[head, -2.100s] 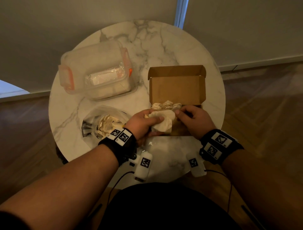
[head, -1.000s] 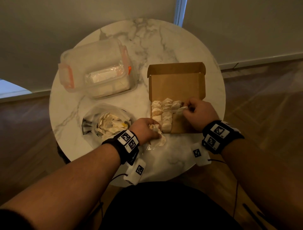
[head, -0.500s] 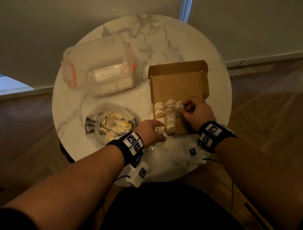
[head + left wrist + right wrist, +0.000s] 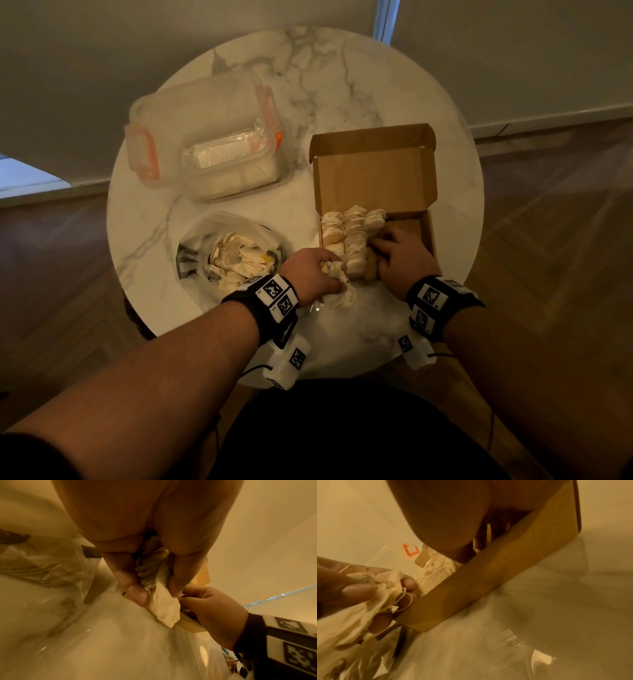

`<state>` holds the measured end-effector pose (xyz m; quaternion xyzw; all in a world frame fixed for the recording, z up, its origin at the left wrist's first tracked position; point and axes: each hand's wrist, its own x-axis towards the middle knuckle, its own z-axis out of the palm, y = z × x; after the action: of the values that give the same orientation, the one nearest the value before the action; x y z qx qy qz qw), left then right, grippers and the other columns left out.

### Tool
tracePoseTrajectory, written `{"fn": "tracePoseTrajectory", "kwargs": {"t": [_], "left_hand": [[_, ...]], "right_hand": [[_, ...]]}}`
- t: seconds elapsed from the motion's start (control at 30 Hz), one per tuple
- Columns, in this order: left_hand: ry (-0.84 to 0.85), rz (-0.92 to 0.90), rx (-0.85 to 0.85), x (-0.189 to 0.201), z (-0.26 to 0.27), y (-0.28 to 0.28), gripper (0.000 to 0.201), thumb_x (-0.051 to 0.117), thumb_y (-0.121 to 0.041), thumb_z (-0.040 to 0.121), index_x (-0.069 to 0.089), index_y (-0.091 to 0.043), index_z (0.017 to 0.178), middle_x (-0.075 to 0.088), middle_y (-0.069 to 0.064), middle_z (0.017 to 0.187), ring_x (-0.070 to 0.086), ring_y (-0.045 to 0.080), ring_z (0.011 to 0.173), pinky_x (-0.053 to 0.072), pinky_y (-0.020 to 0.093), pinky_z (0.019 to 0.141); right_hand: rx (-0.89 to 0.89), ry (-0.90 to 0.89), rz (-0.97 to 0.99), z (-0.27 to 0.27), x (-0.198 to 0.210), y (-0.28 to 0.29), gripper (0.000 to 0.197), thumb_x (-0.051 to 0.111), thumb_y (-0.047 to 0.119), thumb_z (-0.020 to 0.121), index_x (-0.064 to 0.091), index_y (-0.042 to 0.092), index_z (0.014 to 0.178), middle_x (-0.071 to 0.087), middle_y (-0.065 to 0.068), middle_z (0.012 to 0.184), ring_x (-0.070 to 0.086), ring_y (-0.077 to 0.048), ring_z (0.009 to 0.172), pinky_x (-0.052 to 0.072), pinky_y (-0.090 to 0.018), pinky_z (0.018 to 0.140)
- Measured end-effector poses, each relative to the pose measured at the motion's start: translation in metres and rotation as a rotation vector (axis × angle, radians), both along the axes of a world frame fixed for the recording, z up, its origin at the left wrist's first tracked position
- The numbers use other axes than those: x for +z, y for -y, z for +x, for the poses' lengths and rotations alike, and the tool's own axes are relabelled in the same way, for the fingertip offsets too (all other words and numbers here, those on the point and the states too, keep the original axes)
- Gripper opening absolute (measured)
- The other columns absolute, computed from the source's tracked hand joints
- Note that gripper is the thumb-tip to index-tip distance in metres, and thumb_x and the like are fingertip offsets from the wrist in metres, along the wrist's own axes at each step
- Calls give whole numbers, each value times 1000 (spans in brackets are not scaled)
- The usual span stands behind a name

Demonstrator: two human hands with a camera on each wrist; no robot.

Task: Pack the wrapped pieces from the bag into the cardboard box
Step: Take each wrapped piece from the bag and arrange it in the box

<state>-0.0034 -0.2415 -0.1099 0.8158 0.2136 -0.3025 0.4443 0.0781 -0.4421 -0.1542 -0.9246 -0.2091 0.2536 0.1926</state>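
Observation:
The open cardboard box (image 4: 376, 171) stands right of centre on the table, its lid tilted back. Rows of wrapped pieces (image 4: 346, 236) fill its left part. My left hand (image 4: 318, 277) grips a bunch of wrapped pieces (image 4: 337, 291) at the box's front left corner, just outside the wall. In the left wrist view, thumb and fingers pinch that bunch (image 4: 163, 601). My right hand (image 4: 400, 260) is inside the box, fingertips against the packed rows. The box wall (image 4: 488, 574) hides its fingers. The clear bag (image 4: 236, 253) with more pieces lies to the left.
A clear plastic container with orange clasps (image 4: 205, 137) sits at the back left of the round marble table (image 4: 342, 85). The table's near edge runs just under my wrists. Wooden floor surrounds the table.
Two seconds ago both hands held the bunch over the box. My left hand has since drawn it to the front left corner. My right hand set a piece at the far row, then slid nearer.

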Motion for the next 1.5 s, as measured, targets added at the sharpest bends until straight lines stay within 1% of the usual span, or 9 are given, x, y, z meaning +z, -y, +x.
{"fn": "tracePoseTrajectory", "kwargs": {"t": [0.23, 0.37, 0.47, 0.63, 0.93, 1.03, 1.17, 1.3, 1.5], "left_hand": [[-18, -166, 193, 6, 2, 1, 36, 88, -18, 77, 72, -19, 110, 76, 8, 98, 75, 20, 77, 64, 34, 66], [3, -451, 546, 15, 8, 2, 44, 88, -23, 73, 72, -14, 113, 76, 15, 110, 76, 29, 95, 63, 48, 83], [27, -759, 800, 34, 18, 7, 29, 66, -8, 97, 61, -1, 125, 72, 21, 115, 75, 29, 92, 63, 34, 64], [102, -940, 909, 44, 30, 9, 30, 60, -10, 100, 57, -5, 128, 70, 19, 123, 73, 30, 105, 64, 39, 77], [103, -890, 889, 40, 26, 7, 26, 60, 6, 95, 63, -10, 116, 70, 17, 117, 74, 31, 101, 65, 41, 75], [73, -767, 827, 35, 21, 5, 25, 62, 7, 93, 66, -10, 110, 71, 14, 111, 74, 30, 97, 64, 43, 78], [-2, -516, 598, 23, 11, 3, 33, 72, 8, 86, 70, -8, 116, 70, 21, 118, 73, 37, 101, 60, 58, 84], [-51, -285, 280, 14, 2, 4, 37, 77, 2, 84, 70, -14, 117, 72, 15, 109, 76, 32, 90, 65, 47, 72], [-22, -93, 30, 10, -4, 8, 36, 77, -7, 81, 72, -22, 113, 72, 5, 102, 76, 20, 75, 65, 39, 67]], "right_hand": [[-4, 8, 50, 5, 6, 4, 40, 52, 20, 96, 66, 23, 133, 54, 3, 142, 49, -28, 128, 44, -39, 106], [-184, -2, 226, 10, 36, 2, 25, 56, 37, 99, 74, 25, 111, 69, 4, 105, 63, -19, 95, 51, -33, 78], [-316, -187, 463, 10, 66, -5, 27, 59, 47, 98, 73, 26, 89, 73, 6, 84, 67, -14, 79, 54, -32, 70], [-411, -356, 622, 16, 84, -13, 14, 72, 33, 93, 74, 20, 97, 74, -6, 89, 69, -12, 75, 58, -26, 69], [-525, -301, 879, 21, 95, -13, 14, 66, 4, 93, 66, 16, 87, 71, 4, 90, 71, -13, 87, 62, -32, 71], [-571, -299, 934, 26, 95, -9, 9, 63, 1, 94, 63, 10, 91, 75, -7, 95, 74, -22, 91, 64, -38, 72], [-585, -202, 771, 34, 79, -1, 5, 66, 13, 94, 64, 18, 94, 70, -4, 86, 71, -22, 81, 63, -39, 70], [-469, -144, 479, 33, 49, 6, 6, 67, 26, 94, 63, 30, 92, 70, 5, 92, 67, -16, 82, 57, -36, 73], [-351, -136, 272, 24, 25, -1, 6, 66, 28, 96, 65, 24, 99, 65, 10, 104, 60, -14, 94, 44, -27, 80]]}}
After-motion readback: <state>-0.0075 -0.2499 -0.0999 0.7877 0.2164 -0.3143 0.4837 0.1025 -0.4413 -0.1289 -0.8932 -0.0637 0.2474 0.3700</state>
